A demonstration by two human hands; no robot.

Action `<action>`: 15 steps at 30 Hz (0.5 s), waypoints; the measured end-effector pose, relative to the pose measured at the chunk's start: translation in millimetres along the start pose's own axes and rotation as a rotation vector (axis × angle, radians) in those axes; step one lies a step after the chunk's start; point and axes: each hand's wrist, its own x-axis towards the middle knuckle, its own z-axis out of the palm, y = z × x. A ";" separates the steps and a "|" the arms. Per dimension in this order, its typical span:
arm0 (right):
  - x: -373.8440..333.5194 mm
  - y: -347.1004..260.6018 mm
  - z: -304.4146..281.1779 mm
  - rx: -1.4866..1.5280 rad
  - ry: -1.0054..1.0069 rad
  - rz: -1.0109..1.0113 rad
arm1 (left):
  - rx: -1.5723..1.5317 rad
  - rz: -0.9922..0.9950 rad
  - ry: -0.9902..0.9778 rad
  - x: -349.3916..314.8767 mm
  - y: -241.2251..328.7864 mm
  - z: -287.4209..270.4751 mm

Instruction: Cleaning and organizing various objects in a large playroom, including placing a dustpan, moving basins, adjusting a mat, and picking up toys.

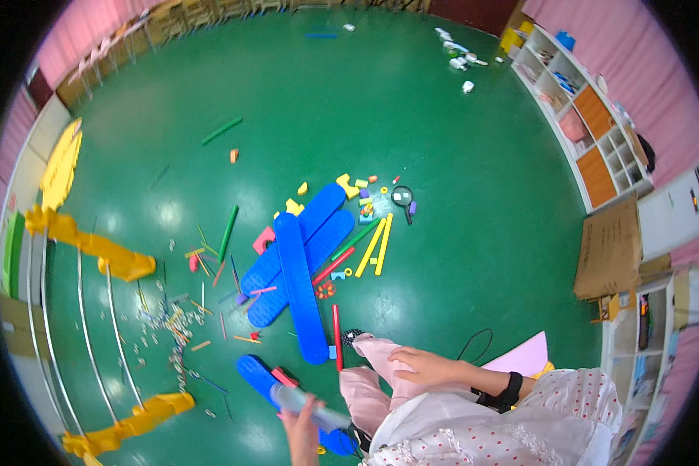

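Note:
At the lower middle, my left hand is closed round a pale bluish oblong thing, blurred by motion so its kind is unclear. Below it on the floor lies a blue plank, partly covered, with a red block against it. My right hand rests on my pink trouser leg, fingers stretched out and holding nothing. Ahead of my shoe, a long blue plank lies across two others. Beside its near end are a red stick and a small light blue block.
Coloured blocks, yellow sticks and a magnifying glass lie beyond the planks. Small pieces litter the green floor at left, near a yellow frame with metal bars. White shelves and a cardboard box stand at right.

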 end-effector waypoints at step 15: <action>-254.3 -67.1 -8.0 1.244 0.596 0.428 | 0.512 -0.665 -1.199 -143.1 -124.6 278.2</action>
